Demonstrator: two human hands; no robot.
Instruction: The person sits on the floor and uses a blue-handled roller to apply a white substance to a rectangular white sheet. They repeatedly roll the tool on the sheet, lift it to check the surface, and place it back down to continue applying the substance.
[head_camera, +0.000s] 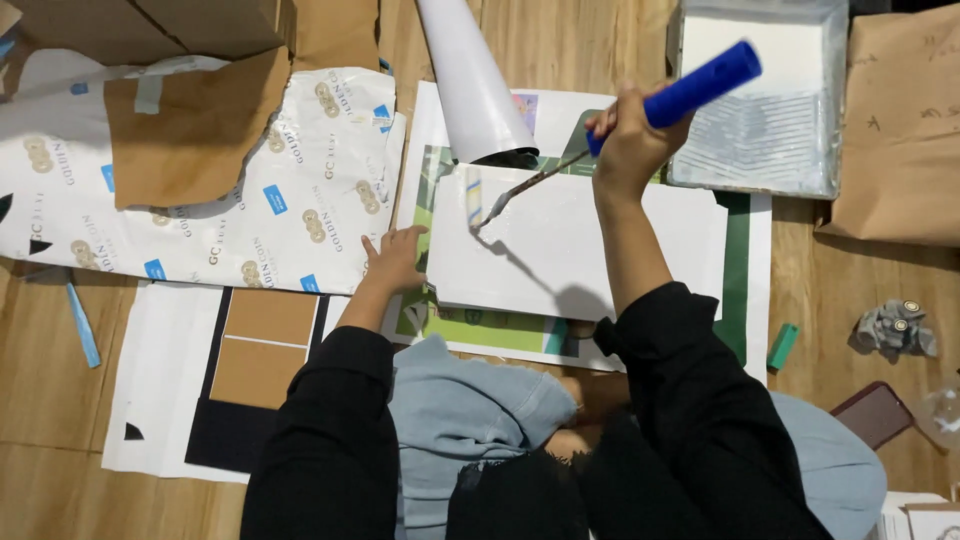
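Black sleeves lead to our right hand (630, 140) gripping the light, rigid blue roller handle (700, 84) mid-grip, while our left hand (398, 258) presses spread fingers on the thin, stiff white board (570, 250) on the floor.

This is looking like a room at home, where someone is sitting on a wooden floor (560, 40) with papers (300, 190) lying around and a paint tray (760, 175) upper right.
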